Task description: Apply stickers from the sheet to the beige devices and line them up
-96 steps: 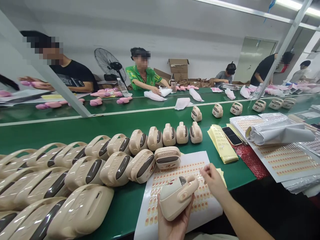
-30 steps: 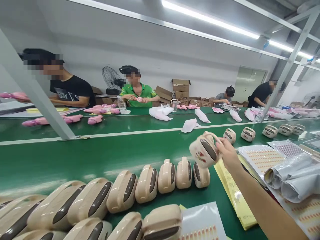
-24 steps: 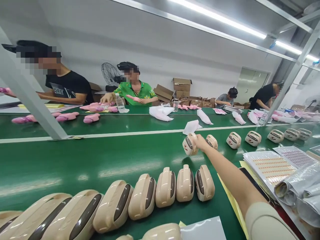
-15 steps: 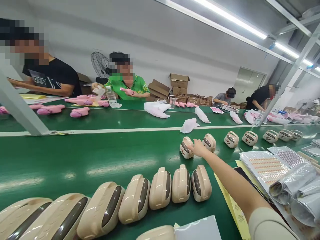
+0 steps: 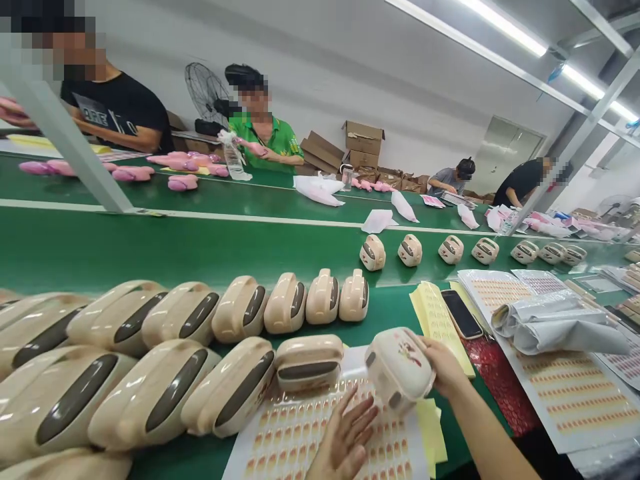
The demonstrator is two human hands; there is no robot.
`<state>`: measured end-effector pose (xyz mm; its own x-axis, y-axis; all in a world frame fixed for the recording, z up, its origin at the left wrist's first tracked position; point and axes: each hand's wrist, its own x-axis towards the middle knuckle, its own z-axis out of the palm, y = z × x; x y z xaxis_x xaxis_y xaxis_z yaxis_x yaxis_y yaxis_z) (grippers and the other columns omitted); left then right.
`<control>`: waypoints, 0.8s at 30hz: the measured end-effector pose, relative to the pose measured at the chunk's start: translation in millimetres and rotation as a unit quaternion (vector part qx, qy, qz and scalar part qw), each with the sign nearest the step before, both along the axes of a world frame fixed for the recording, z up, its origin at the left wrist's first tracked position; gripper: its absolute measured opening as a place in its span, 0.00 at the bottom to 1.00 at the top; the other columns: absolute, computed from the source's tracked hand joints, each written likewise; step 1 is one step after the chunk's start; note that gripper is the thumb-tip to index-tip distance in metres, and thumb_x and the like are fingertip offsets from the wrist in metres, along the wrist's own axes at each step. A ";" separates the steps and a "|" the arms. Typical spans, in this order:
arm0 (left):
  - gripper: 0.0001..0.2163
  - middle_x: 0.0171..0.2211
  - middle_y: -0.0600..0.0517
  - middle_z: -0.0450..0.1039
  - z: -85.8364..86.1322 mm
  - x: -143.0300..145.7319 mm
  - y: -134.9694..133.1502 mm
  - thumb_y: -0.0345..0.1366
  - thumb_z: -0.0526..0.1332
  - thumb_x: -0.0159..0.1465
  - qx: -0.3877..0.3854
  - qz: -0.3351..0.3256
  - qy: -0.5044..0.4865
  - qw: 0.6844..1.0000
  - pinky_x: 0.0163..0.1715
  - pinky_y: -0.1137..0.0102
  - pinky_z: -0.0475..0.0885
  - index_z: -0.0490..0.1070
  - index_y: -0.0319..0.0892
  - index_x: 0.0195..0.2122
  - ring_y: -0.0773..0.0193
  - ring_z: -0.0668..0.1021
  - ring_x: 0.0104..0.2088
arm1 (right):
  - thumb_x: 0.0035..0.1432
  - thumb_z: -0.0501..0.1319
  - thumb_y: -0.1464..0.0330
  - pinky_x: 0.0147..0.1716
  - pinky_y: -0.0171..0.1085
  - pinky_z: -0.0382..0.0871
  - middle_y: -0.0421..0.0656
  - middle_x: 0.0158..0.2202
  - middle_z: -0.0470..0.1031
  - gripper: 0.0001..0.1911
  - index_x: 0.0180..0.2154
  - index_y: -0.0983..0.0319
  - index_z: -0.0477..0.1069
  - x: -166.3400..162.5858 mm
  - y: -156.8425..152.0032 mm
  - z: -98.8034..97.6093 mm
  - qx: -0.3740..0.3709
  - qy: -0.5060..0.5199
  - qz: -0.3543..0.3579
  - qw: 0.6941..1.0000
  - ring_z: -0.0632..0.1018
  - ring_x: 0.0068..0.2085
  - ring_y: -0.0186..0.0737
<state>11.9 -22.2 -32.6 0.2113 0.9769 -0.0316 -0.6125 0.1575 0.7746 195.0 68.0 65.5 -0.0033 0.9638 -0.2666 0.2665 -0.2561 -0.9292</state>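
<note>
Right hand grips a beige case, fingers wrapped round its far end, lifted just above the sticker sheet. Left hand hovers flat and open over that sheet, palm up, holding nothing. Behind the sheet, a row of four cases stands clear (more crowd in to the left). Beyond the row the green belt runs bare up to seven spaced cases. A phone lies right of the sheet.
</note>
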 end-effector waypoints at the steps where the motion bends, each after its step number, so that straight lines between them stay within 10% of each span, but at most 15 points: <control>1: 0.31 0.50 0.48 0.71 3.1 3.6 -2.6 0.51 0.66 0.48 -0.011 -0.009 -0.030 0.999 0.51 0.51 0.63 0.62 0.57 0.54 0.48 0.71 0.51 | 0.48 0.57 0.55 0.29 0.39 0.70 0.47 0.30 0.78 0.24 0.40 0.65 0.74 -6.8 -17.3 -4.6 -0.010 0.034 0.019 0.999 0.77 0.32 0.45; 6: 0.27 0.49 0.47 0.73 -16.7 -12.4 -27.4 0.58 0.53 0.54 -0.040 -0.086 -0.134 0.986 0.50 0.52 0.65 0.68 0.52 0.51 0.46 0.71 0.52 | 0.57 0.52 0.55 0.44 0.41 0.66 0.46 0.43 0.72 0.21 0.46 0.57 0.72 -22.2 -84.6 -33.1 0.122 0.008 0.049 0.991 0.72 0.46 0.43; 16: 0.22 0.51 0.58 0.70 -26.3 -38.6 -32.9 0.55 0.42 0.61 0.003 0.061 -0.297 0.953 0.52 0.58 0.64 0.57 0.63 0.55 0.59 0.73 0.49 | 0.60 0.52 0.59 0.36 0.41 0.69 0.44 0.32 0.67 0.17 0.47 0.54 0.71 -15.2 -151.1 -133.3 0.217 -0.112 0.105 0.964 0.71 0.35 0.42; 24: 0.24 0.48 0.58 0.73 -10.1 -24.1 -32.6 0.58 0.42 0.59 0.015 0.056 -0.346 0.937 0.48 0.63 0.69 0.66 0.60 0.50 0.61 0.76 0.47 | 0.51 0.60 0.54 0.28 0.38 0.62 0.40 0.23 0.65 0.17 0.21 0.61 0.68 -26.2 -142.4 -98.7 0.160 -0.052 0.028 0.985 0.67 0.27 0.38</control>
